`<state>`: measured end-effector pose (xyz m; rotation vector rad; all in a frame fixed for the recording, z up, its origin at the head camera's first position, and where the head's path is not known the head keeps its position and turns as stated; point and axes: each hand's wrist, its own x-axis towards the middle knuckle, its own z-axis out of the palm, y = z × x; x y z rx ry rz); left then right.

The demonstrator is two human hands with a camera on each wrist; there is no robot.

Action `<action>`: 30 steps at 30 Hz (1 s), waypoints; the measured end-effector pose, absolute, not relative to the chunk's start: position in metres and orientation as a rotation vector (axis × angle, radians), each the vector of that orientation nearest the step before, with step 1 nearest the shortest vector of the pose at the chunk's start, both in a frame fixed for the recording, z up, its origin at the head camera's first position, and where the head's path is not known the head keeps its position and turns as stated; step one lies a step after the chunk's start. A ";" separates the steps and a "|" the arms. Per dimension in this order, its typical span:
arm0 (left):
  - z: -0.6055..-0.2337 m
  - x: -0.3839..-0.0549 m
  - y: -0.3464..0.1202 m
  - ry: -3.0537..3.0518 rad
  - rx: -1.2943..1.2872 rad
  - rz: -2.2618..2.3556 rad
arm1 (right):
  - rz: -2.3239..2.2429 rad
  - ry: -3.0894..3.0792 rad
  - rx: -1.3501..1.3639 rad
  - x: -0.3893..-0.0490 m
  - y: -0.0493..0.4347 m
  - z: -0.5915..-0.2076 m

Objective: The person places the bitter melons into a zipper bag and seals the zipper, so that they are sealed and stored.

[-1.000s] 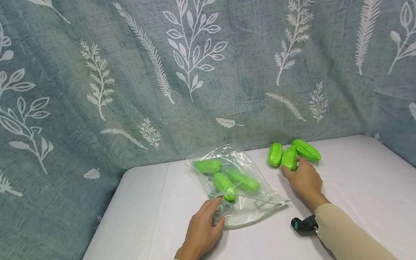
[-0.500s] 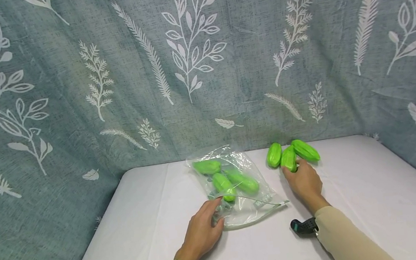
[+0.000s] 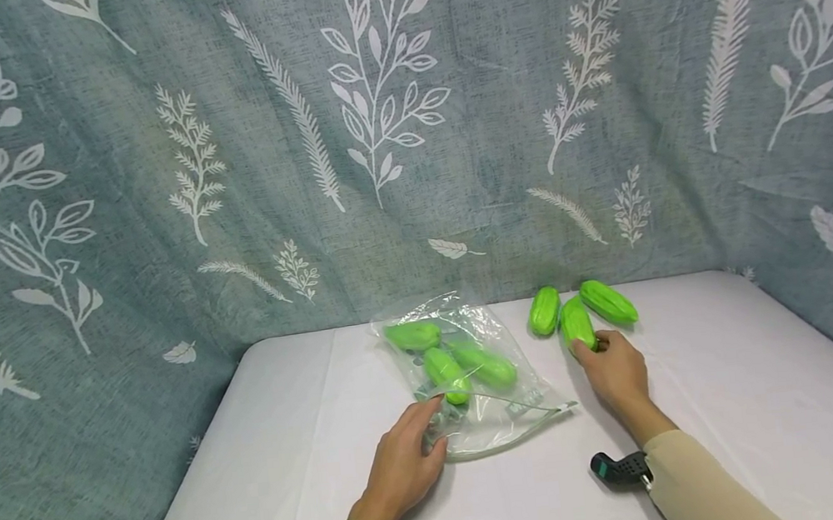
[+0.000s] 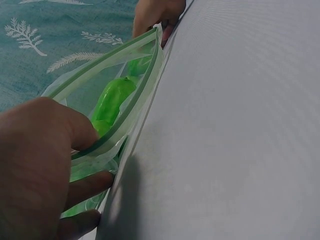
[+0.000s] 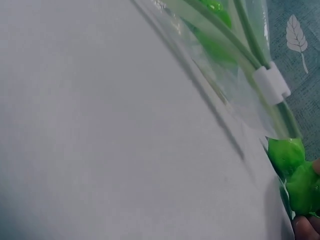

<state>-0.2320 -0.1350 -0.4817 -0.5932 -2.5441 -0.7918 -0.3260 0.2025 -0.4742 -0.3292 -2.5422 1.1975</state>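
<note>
my left hand (image 3: 403,454) holds the clear bag (image 3: 495,430); my right hand (image 3: 615,370) pinches one green vegetable (image 3: 576,321), two others (image 3: 544,311) close by, patterned curtain (image 3: 481,145) behind.

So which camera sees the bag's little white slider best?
The right wrist view: the white slider is big and clear. The head view shows it tiny; the left wrist view, only a small pale bit.

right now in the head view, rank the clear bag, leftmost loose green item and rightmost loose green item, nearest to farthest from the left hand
1. Clear bag: touching the left hand, on its right.
2. Leftmost loose green item: to the bag's right.
3. Rightmost loose green item: farther right.
</note>
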 end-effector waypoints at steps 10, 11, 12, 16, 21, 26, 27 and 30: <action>-0.483 -0.230 -0.133 -2.582 -0.577 -0.797 | 1.360 -2.550 -0.360 -0.309 0.205 -0.464; -0.483 -0.231 -0.133 -2.582 -0.579 -0.796 | 1.381 -2.551 -0.365 -0.307 0.206 -0.463; -0.483 -0.231 -0.133 -2.580 -0.581 -0.795 | 1.401 -2.553 -0.368 -0.305 0.207 -0.462; -0.483 -0.232 -0.134 -2.562 -0.584 -0.790 | 1.477 -2.548 -0.366 -0.299 0.209 -0.458; -0.482 -0.232 -0.135 -2.562 -0.583 -0.802 | 1.561 -2.532 -0.345 -0.294 0.209 -0.455; -0.483 -0.232 -0.135 -2.570 -0.589 -0.804 | 1.628 -2.514 -0.304 -0.288 0.209 -0.455; -0.483 -0.232 -0.135 -2.569 -0.591 -0.803 | 1.643 -2.509 -0.293 -0.286 0.209 -0.456; -0.484 -0.233 -0.136 -2.562 -0.593 -0.795 | 1.699 -2.483 -0.257 -0.282 0.209 -0.457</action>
